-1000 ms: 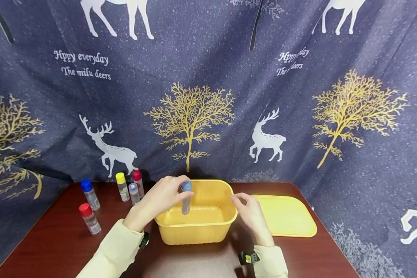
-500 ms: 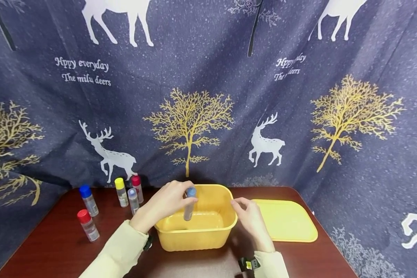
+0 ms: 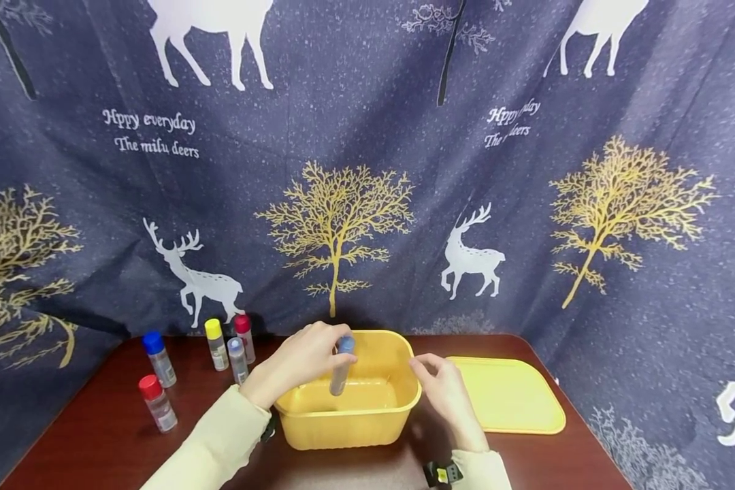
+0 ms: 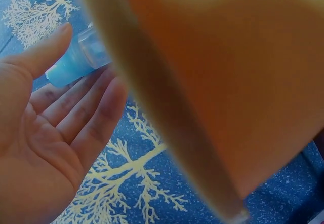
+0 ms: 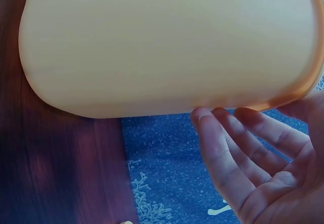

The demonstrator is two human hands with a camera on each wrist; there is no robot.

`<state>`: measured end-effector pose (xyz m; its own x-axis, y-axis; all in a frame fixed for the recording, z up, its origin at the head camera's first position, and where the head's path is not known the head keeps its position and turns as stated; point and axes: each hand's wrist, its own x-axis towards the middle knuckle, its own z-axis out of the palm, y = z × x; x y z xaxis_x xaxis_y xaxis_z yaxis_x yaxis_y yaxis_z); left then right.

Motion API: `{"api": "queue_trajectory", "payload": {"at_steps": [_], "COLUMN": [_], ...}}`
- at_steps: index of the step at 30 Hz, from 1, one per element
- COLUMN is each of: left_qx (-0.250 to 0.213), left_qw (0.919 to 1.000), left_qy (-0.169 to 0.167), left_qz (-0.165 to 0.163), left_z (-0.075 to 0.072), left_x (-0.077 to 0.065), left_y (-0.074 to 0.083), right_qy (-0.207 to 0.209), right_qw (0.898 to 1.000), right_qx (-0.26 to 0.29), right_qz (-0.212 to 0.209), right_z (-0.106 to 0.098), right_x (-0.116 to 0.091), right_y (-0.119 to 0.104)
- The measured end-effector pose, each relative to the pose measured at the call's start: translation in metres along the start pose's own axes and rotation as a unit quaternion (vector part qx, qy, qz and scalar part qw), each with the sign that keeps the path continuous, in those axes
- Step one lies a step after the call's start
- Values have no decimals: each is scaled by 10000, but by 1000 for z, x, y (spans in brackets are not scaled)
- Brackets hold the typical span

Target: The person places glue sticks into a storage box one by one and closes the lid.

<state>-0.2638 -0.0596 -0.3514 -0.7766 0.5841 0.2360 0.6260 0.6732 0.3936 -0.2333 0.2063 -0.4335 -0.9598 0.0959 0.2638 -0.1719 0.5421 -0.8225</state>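
In the head view, a yellow plastic box point(image 3: 349, 430) stands without its lid in the middle of the table. My left hand point(image 3: 309, 357) reaches over its left side and pinches a small clear bottle point(image 3: 339, 380) with a light blue cap. The bottle hangs slightly tilted inside the box's opening, above the floor. In the left wrist view, thumb and fingers meet around the cap, while the box wall hides the lower bottle. My right hand point(image 3: 444, 391) holds the box's right rim with its fingertips, also seen in the right wrist view.
On the left of the dark red table stand several clear bottles: blue-capped point(image 3: 160, 359), red-capped point(image 3: 158, 403), yellow-capped point(image 3: 217, 344), pale-blue-capped point(image 3: 237, 361) and dark-red-capped point(image 3: 244, 337). A yellow lid point(image 3: 505, 395) lies flat on the right. A patterned cloth point(image 3: 380, 102) hangs behind.
My left hand and the bottle have shifted slightly right inside the box's opening. My right hand stays at the rim. The whole head view has shifted, with the scene lower in the picture.
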Motion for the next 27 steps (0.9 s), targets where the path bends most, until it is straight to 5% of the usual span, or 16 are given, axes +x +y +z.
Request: {"api": "queue_trajectory", "payload": {"at_steps": [19,27], "left_qx": [-31,78], "left_qw": [9981,9973], "left_qy": [-392,-614], "left_qz": [473,406], "left_z": [10,11], "left_x": [15,21], "left_y": [2,2], "right_qy": [107,75], "right_qw": [9999,9998], "right_qx": [56,181], "right_qz": [-51,-27], "right_z": [2,4], "right_x": [0,0], "right_y": [5,3]}}
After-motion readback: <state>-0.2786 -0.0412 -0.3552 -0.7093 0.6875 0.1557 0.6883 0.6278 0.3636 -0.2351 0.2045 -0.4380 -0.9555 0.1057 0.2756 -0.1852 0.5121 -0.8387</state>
